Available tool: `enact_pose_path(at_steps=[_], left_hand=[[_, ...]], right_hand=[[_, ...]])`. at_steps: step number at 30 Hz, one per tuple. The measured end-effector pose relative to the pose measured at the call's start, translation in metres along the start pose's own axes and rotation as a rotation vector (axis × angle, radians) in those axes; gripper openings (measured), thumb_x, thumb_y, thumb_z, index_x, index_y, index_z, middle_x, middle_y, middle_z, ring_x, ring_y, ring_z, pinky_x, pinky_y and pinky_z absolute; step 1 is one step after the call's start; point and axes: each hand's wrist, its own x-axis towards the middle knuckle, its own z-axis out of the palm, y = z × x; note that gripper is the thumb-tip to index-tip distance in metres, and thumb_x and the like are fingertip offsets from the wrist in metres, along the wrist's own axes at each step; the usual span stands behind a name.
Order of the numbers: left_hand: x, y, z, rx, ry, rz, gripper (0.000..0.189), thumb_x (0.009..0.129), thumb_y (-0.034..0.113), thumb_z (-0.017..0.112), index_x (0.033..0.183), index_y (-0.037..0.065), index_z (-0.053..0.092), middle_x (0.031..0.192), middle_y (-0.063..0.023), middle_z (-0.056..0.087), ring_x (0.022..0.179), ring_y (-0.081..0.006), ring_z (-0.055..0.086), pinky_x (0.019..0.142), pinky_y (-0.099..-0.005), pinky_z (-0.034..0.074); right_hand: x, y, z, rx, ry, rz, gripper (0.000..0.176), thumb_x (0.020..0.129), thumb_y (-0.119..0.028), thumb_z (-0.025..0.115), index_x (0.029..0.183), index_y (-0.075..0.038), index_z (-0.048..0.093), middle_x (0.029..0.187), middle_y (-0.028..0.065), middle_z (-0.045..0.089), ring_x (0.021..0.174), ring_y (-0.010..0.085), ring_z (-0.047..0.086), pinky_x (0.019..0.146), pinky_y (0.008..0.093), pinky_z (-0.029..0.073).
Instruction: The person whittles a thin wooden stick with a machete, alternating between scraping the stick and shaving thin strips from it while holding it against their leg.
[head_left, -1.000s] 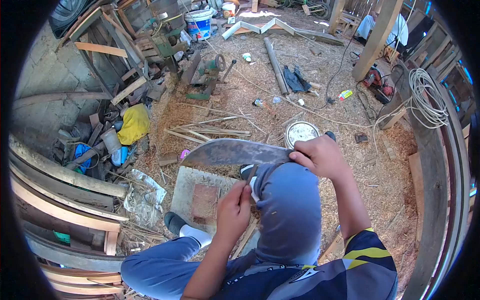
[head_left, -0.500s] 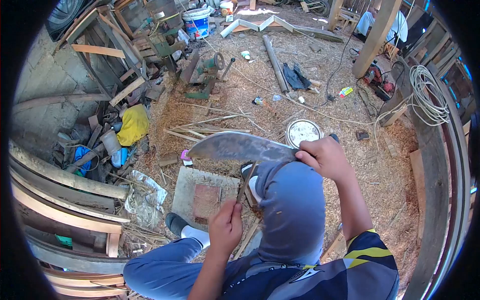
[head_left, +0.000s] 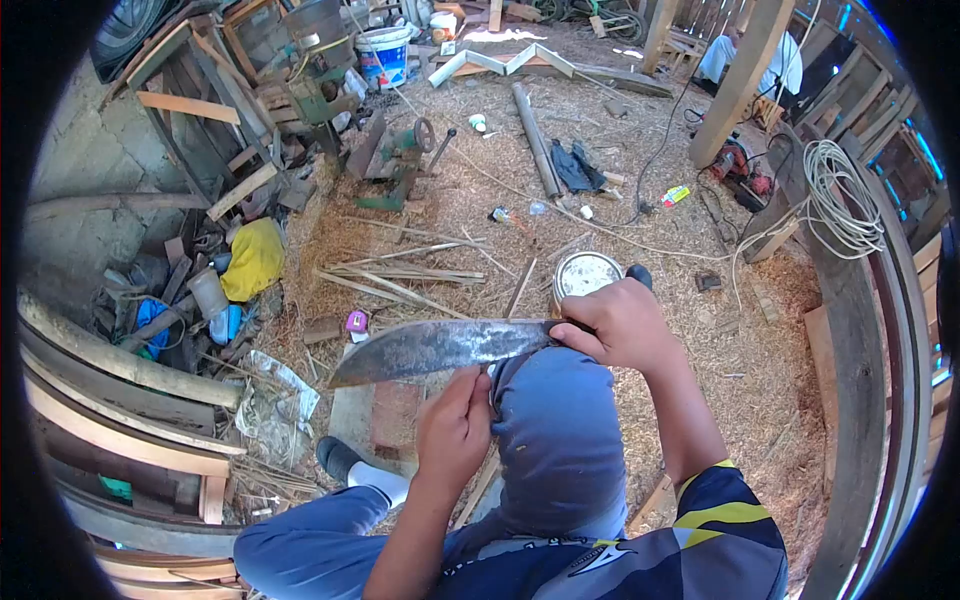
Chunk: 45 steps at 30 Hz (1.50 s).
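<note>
A machete (head_left: 440, 345) with a wide, worn blade lies across my raised knee (head_left: 560, 430), its curved tip pointing left. My right hand (head_left: 620, 325) is closed around its handle, just right of the knee. My left hand (head_left: 455, 425) is closed on a thin, rod-like file (head_left: 521, 287). That hand sits against the near edge of the blade. The file passes beneath the blade and sticks out on the far side. Where it meets the metal is hidden.
Wood shavings cover the ground. Beyond the blade are a round lid (head_left: 588, 272), a pink tape measure (head_left: 357, 321) and thin wood strips (head_left: 410, 275). A green bench vise (head_left: 400, 160) stands farther off. Coiled cable (head_left: 845, 200) hangs at right. Another person (head_left: 780, 60) sits far right.
My left hand has pushed forward to the blade, sliding the file out beyond its far side. The machete's tip has dropped nearer and to the left. The whole view has shifted slightly.
</note>
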Motion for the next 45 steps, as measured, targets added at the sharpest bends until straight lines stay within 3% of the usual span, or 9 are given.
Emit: enact_pose_path(at_steps=[5, 8, 10, 12, 17, 21, 29, 37, 45], left_hand=[[-0.022, -0.004, -0.013, 0.068, -0.009, -0.086, 0.012, 0.102, 0.011, 0.061, 0.097, 0.001, 0.065, 0.075, -0.0215, 0.059, 0.067, -0.0417, 0.063, 0.060, -0.0433, 0.048], [-0.061, -0.032, -0.015, 0.099, -0.037, -0.178, 0.012, 0.103, 0.011, 0.060, 0.095, 0.003, 0.064, 0.072, -0.0214, 0.057, 0.063, -0.0415, 0.060, 0.058, -0.0443, 0.046], [-0.064, -0.034, -0.019, 0.109, -0.060, -0.225, 0.015, 0.104, 0.013, 0.058, 0.094, 0.003, 0.062, 0.069, -0.0215, 0.055, 0.062, -0.0423, 0.059, 0.057, -0.0456, 0.044], [-0.048, -0.029, -0.014, 0.137, -0.033, -0.173, 0.016, 0.105, 0.016, 0.057, 0.096, 0.003, 0.062, 0.069, -0.0217, 0.056, 0.062, -0.0431, 0.059, 0.058, -0.0461, 0.045], [0.013, 0.005, 0.006, 0.085, -0.004, -0.057, 0.018, 0.105, 0.019, 0.057, 0.103, 0.003, 0.065, 0.075, -0.0213, 0.061, 0.069, -0.0428, 0.062, 0.062, -0.0494, 0.045], [0.017, -0.008, 0.013, 0.155, 0.004, 0.039, 0.016, 0.103, 0.016, 0.060, 0.100, 0.002, 0.067, 0.077, -0.0208, 0.063, 0.070, -0.0422, 0.062, 0.064, -0.0466, 0.048], [-0.055, -0.030, -0.013, 0.095, 0.016, -0.104, 0.010, 0.101, 0.012, 0.064, 0.097, 0.003, 0.066, 0.072, -0.0214, 0.061, 0.064, -0.0429, 0.064, 0.058, -0.0461, 0.048], [0.016, 0.005, 0.013, 0.041, 0.024, 0.064, 0.012, 0.102, 0.013, 0.062, 0.098, 0.002, 0.065, 0.084, -0.0233, 0.066, 0.075, -0.0466, 0.064, 0.062, -0.0471, 0.048], [-0.045, -0.024, -0.016, 0.086, -0.036, -0.107, 0.013, 0.103, 0.013, 0.060, 0.098, 0.002, 0.064, 0.073, -0.0185, 0.059, 0.065, -0.0383, 0.062, 0.061, -0.0427, 0.047]], right_hand=[[0.008, -0.002, -0.009, -0.049, -0.031, -0.047, 0.044, 0.097, -0.049, 0.063, 0.075, -0.011, 0.063, 0.059, 0.0137, 0.059, 0.059, 0.0375, 0.063, 0.055, 0.0476, 0.047], [-0.015, 0.019, 0.015, 0.130, 0.003, 0.142, 0.037, 0.095, -0.041, 0.064, 0.077, -0.009, 0.061, 0.060, 0.0139, 0.057, 0.061, 0.0380, 0.062, 0.057, 0.0490, 0.044], [-0.019, 0.022, 0.014, 0.134, 0.025, 0.134, 0.036, 0.095, -0.040, 0.064, 0.076, -0.009, 0.061, 0.061, 0.0140, 0.057, 0.062, 0.0381, 0.062, 0.057, 0.0488, 0.045], [-0.018, 0.021, 0.007, 0.086, 0.003, 0.105, 0.042, 0.098, -0.047, 0.061, 0.076, -0.012, 0.065, 0.061, 0.0136, 0.060, 0.060, 0.0371, 0.063, 0.057, 0.0476, 0.048], [-0.008, 0.010, 0.000, -0.007, 0.014, 0.040, 0.045, 0.097, -0.050, 0.063, 0.074, -0.012, 0.064, 0.059, 0.0131, 0.059, 0.058, 0.0366, 0.063, 0.056, 0.0472, 0.047], [-0.001, 0.006, 0.000, 0.016, 0.010, -0.001, 0.044, 0.097, -0.050, 0.063, 0.074, -0.012, 0.065, 0.059, 0.0132, 0.059, 0.059, 0.0363, 0.063, 0.056, 0.0469, 0.047], [-0.021, 0.021, 0.008, 0.087, 0.021, 0.138, 0.044, 0.098, -0.048, 0.062, 0.075, -0.011, 0.064, 0.063, 0.0142, 0.062, 0.064, 0.0369, 0.065, 0.060, 0.0473, 0.049], [-0.005, 0.000, -0.009, -0.061, -0.016, 0.030, 0.047, 0.098, -0.051, 0.061, 0.074, -0.011, 0.065, 0.061, 0.0138, 0.061, 0.062, 0.0365, 0.065, 0.058, 0.0476, 0.048], [-0.016, 0.017, 0.002, 0.013, 0.020, 0.076, 0.043, 0.098, -0.049, 0.062, 0.078, -0.011, 0.065, 0.062, 0.0146, 0.061, 0.063, 0.0377, 0.065, 0.060, 0.0484, 0.049]])
